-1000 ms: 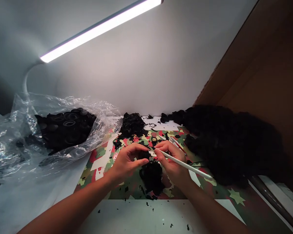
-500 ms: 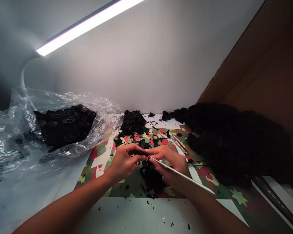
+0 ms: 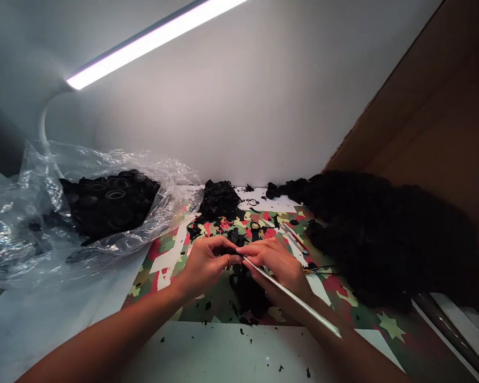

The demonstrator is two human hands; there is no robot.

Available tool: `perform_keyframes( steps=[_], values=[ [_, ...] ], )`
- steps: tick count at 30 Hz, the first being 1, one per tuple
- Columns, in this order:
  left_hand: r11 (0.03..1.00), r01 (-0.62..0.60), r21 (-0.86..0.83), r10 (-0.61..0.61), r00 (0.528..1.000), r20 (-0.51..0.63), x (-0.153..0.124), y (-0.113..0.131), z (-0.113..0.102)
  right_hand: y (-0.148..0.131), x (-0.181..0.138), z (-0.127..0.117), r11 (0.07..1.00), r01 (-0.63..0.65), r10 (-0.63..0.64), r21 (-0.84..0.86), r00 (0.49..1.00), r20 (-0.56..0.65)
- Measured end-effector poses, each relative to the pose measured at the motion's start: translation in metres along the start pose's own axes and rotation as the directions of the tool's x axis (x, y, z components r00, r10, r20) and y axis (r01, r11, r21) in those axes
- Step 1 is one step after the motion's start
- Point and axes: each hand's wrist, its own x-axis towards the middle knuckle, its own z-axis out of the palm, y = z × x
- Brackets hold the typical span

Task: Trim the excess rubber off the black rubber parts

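Observation:
In the middle of the head view, my left hand (image 3: 205, 267) pinches a small black piece (image 3: 234, 253) between thumb and fingers, which hide most of it. Closed round a long, thin white stick-like tool (image 3: 297, 302), my right hand (image 3: 283, 268) meets the left at the fingertips. The tool's tip touches or nearly touches the black piece; I cannot tell which. Its other end slants down to the right over my wrist. Below the hands lie dark black pieces (image 3: 249, 295) on a camouflage-patterned sheet (image 3: 207, 314).
A clear plastic bag (image 3: 179, 178) with black ring-like parts (image 3: 115, 202) stands at left. Black scraps (image 3: 219, 199) are heaped behind my hands. A large black pile (image 3: 383, 239) fills the right, beside cardboard (image 3: 435, 106). A red-and-silver tool (image 3: 294, 238) lies nearby, under a lamp (image 3: 155, 45).
The white tool's rear end has swung down and slightly left, and my right fingers have shifted a little. My left hand keeps its pinch. The whole view has moved slightly.

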Motion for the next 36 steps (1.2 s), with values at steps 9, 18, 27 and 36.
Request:
perform_keyframes(
  steps=[9,18,27,36],
  values=[
    [0.996,0.013,-0.09,-0.011,1.0,0.021,-0.003,0.005,0.003,0.011,0.003,-0.002,0.938,-0.328,0.312,-0.111,0.94,-0.139],
    [0.994,-0.092,-0.052,0.094,0.995,0.035,0.001,0.002,0.001,0.001,0.002,0.001,0.586,-0.648,0.621,0.486,0.745,0.244],
    [0.988,-0.151,0.024,0.15,0.987,0.055,-0.002,0.0,0.002,0.002,0.003,0.001,0.438,-0.753,0.723,0.49,0.62,0.307],
    [0.967,-0.255,-0.003,0.255,0.967,0.023,0.001,-0.006,-0.003,-0.004,0.001,0.004,0.235,-0.727,0.726,0.645,0.573,0.381]
  ],
)
